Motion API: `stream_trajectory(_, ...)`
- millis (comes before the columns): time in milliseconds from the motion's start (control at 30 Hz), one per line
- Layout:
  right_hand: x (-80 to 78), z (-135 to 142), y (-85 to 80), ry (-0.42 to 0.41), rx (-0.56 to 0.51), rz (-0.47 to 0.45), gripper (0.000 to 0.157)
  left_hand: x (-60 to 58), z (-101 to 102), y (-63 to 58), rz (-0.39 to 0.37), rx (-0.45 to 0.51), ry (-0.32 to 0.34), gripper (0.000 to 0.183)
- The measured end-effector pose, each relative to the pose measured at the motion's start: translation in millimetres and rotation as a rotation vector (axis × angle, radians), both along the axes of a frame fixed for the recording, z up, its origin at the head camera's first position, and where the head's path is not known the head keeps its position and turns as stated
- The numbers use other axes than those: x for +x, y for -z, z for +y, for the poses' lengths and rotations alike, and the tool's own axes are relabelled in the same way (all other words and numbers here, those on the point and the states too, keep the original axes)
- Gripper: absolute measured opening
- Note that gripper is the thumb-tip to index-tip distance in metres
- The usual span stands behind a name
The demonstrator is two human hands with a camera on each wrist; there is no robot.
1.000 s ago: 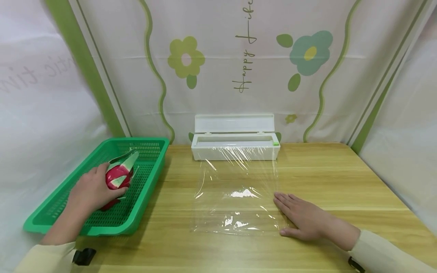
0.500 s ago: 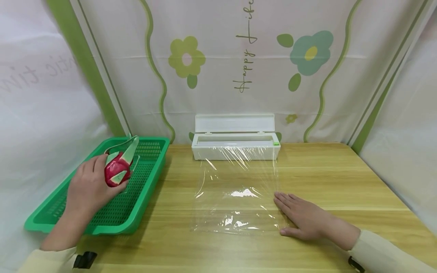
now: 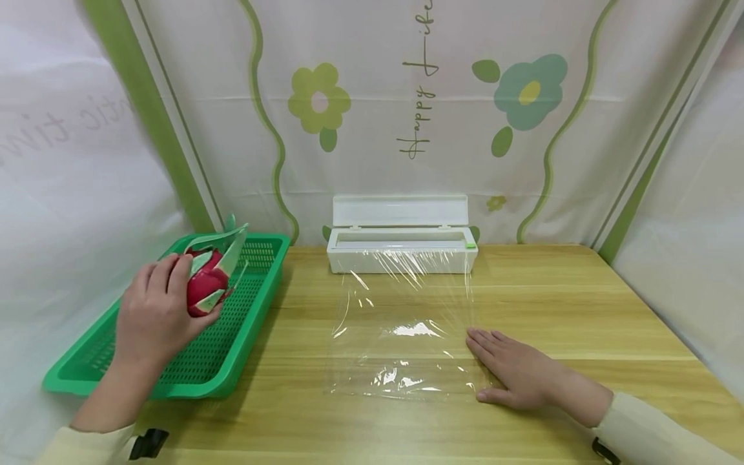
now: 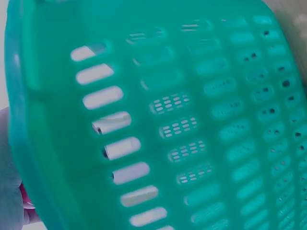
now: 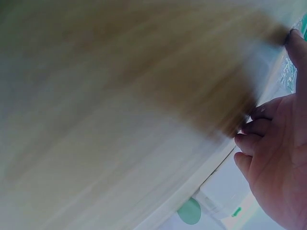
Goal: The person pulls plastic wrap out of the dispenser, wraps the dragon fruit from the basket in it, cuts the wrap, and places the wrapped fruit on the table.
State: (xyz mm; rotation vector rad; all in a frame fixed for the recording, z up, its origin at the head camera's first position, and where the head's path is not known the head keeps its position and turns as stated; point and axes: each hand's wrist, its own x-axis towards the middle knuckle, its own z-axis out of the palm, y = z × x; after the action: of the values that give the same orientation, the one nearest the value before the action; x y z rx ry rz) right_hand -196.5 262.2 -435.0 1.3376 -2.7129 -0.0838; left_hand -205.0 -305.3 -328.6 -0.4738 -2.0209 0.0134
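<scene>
My left hand [image 3: 159, 316] grips a red dragon fruit [image 3: 206, 284] with pale green leafy tips, holding it over a green plastic basket [image 3: 256, 316]. In the left wrist view the basket's slotted wall [image 4: 62, 143] fills most of the picture, and only a sliver of the hand shows at the left edge. Flat on the table, my right hand [image 3: 523, 374] has straight fingers at the right edge of a sheet of cling film [image 3: 407, 329]. The right wrist view shows that hand [image 5: 273, 148] from the palm side.
A white cling film dispenser [image 3: 402, 258] stands at the back of the wooden table [image 3: 581, 310], lid up. Its film stretches forward over the tabletop. Behind hangs a flower-printed curtain [image 3: 372, 129], and white sheeting closes off both sides.
My left hand has lifted the dragon fruit upward from inside the basket and slightly to the right. My right hand and the cling film have stayed put.
</scene>
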Motion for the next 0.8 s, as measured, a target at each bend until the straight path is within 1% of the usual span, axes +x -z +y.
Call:
stream_trajectory(167, 0.5, 0.0, -0.3, 0.002, 0.004, -0.009, 0.085, 2.0, 8.3, -2.3, 0.029, -0.015, 0.029, 0.077)
stream_trajectory(367, 0.4, 2.3, 1.8, 0.008, 0.000, -0.001, 0.086, 5.2, 21.1, -8.8, 0.021, -0.041, 0.059, 0.077)
stream_trajectory(467, 0.2, 3.0, 2.5, 0.004, -0.004, 0.003, 0.085, 7.0, 29.3, -11.9, 0.018, -0.052, 0.080, 0.076)
stream_trajectory(633, 0.4, 2.3, 1.9, 0.005, -0.002, 0.002, 0.085, 9.1, 44.8, -16.5, 0.034, -0.059, 0.116, 0.074)
stream_trajectory(800, 0.0, 2.3, 1.6, 0.006, -0.005, 0.002, 0.086, 9.6, 60.2, -18.8, 0.041, -0.066, 0.147, 0.071)
